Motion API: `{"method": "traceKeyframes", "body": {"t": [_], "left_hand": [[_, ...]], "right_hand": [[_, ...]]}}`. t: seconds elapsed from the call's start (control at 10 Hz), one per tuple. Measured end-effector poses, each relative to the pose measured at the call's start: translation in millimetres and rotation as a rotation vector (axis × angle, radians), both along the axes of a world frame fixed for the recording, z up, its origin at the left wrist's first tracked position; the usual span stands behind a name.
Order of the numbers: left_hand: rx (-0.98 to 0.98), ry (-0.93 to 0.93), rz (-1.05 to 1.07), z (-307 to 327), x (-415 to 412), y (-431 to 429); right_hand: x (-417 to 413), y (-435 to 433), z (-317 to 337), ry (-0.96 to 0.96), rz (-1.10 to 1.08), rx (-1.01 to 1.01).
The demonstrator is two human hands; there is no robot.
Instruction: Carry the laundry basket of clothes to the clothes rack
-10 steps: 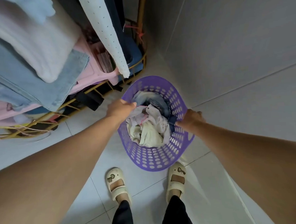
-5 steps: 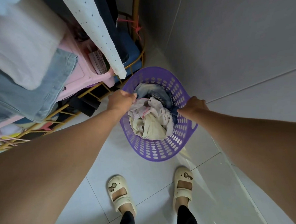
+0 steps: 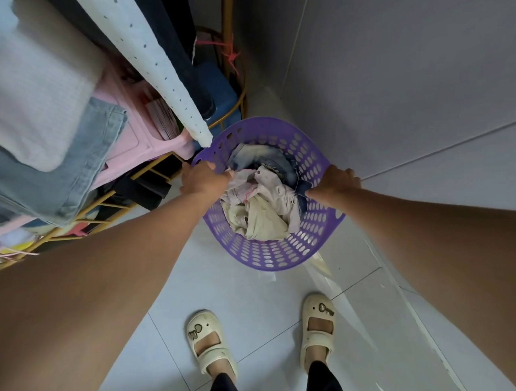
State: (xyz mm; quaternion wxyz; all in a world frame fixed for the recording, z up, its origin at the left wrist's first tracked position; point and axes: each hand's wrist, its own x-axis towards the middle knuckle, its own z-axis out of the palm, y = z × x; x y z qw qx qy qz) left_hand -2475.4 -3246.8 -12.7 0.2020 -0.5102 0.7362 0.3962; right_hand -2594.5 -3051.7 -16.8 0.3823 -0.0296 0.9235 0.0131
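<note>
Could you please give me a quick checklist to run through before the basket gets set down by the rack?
1. Left hand grip on the laundry basket rim: ok.
2. Right hand grip on the opposite rim: ok.
3. Clothes sit inside the basket, none spilling: ok.
4. Basket close to the clothes rack: ok.
5. Floor under the basket free: cannot tell, hidden.
6. Feet clear of the basket: ok.
</note>
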Motion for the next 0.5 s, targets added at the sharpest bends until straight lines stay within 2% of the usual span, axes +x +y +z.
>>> {"method": "traceKeyframes", "body": {"t": [0.2, 0.5], "left_hand": [[-0.035, -0.054, -0.12, 15.2, 2.8, 0.6], [0.003, 0.015, -0.117, 45.3, 21.6, 11.2]], "right_hand": [[-2.3, 0.6, 26.0, -0.152, 0.156, 0.062], [11.6, 0.1, 56.8, -0.106, 0.19, 0.021]]}}
